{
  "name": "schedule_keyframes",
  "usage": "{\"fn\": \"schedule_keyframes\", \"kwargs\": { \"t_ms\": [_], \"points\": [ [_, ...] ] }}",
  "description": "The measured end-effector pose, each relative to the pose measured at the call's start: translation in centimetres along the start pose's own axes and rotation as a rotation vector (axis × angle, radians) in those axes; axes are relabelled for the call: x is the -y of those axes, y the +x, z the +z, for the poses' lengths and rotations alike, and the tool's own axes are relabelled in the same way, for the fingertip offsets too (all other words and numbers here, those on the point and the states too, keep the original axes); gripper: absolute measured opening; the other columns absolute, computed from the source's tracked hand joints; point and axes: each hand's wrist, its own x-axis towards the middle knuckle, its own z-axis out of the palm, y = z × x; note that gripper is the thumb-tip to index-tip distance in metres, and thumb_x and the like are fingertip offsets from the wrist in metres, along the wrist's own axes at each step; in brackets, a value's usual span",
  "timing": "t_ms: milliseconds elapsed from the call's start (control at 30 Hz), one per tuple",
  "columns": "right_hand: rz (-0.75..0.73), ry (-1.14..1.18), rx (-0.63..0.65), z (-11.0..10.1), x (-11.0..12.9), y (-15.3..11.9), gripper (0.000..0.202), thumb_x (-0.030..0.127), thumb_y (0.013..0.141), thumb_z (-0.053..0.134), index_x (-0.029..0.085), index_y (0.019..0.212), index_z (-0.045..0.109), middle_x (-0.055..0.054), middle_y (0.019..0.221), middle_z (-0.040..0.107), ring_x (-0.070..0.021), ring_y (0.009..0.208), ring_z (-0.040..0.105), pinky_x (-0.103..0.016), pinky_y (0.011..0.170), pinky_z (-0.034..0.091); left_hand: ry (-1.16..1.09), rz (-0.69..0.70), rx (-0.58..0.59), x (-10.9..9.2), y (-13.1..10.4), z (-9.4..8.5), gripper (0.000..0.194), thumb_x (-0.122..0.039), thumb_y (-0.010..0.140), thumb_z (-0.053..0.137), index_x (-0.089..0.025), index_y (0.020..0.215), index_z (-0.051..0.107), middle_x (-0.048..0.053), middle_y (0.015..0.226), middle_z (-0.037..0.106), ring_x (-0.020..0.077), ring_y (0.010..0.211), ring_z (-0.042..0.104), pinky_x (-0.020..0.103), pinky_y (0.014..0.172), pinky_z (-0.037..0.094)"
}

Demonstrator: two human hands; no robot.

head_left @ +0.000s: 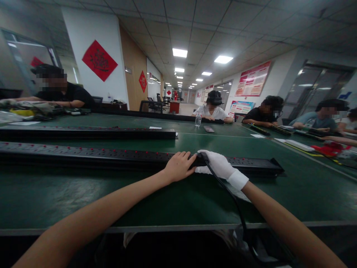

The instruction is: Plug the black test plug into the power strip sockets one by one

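A long black power strip [106, 156] with a row of red dots lies across the green table. My bare left hand [180, 166] rests on the strip, fingers spread over its top and front edge. Right beside it, my right hand [219, 164] in a white glove is wrapped round a black plug [202, 155] at the strip's top face. From the plug a black cable [227, 190] runs down over the table's front edge. Whether the plug sits in a socket is hidden by the fingers.
Behind lies a second long black strip [89, 133]. A water bottle [198, 118] stands at the far side. Several people sit round the table [139, 201]. Red items [329, 149] and a white strip [299, 145] lie at the right.
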Motion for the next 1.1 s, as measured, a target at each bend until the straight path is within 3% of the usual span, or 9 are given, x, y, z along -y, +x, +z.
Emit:
{"fn": "schedule_keyframes", "kwargs": {
  "t_ms": [267,700,900,1100],
  "points": [
    [0.007,-0.007,0.032,-0.1,0.0,0.1,0.064,0.063,0.069,0.056,0.019,0.115,0.049,-0.01,0.107,0.062,-0.025,0.097,0.059,-0.036,0.082,0.047,-0.003,0.0,-0.007,0.0,-0.1,0.0,0.048,-0.043,0.087,0.035,-0.014,0.125,0.041,0.013,0.109,0.054,0.0256,0.101,0.051,0.037,0.08,0.041],
    [-0.006,-0.009,0.065,-0.3,-0.3,0.2,0.065,0.057,0.07,0.059,0.017,0.119,0.046,-0.012,0.112,0.059,-0.0255,0.101,0.057,-0.037,0.085,0.045,-0.003,0.004,-0.01,0.0,-0.1,0.1,0.048,-0.044,0.088,0.034,-0.014,0.125,0.041,0.013,0.109,0.054,0.025,0.101,0.051,0.036,0.08,0.04],
    [-0.017,-0.001,0.102,-1.0,-0.3,0.0,0.072,0.062,0.071,0.054,0.019,0.126,0.041,-0.011,0.117,0.057,-0.0248,0.103,0.057,-0.037,0.086,0.045,0.002,0.002,-0.002,0.0,-0.1,0.0,0.049,-0.045,0.087,0.034,-0.014,0.124,0.042,0.014,0.109,0.054,0.0256,0.101,0.05,0.036,0.08,0.04],
    [0.014,-0.076,-0.012,0.1,-0.1,-0.2,0.082,0.069,0.062,0.057,0.018,0.124,0.044,-0.012,0.112,0.06,-0.0261,0.098,0.059,-0.037,0.085,0.045,0.005,0.003,0.001,0.0,0.0,0.0,0.049,-0.046,0.088,0.033,-0.014,0.124,0.042,0.014,0.108,0.055,0.0257,0.102,0.05,0.036,0.08,0.04]
  ]
}}
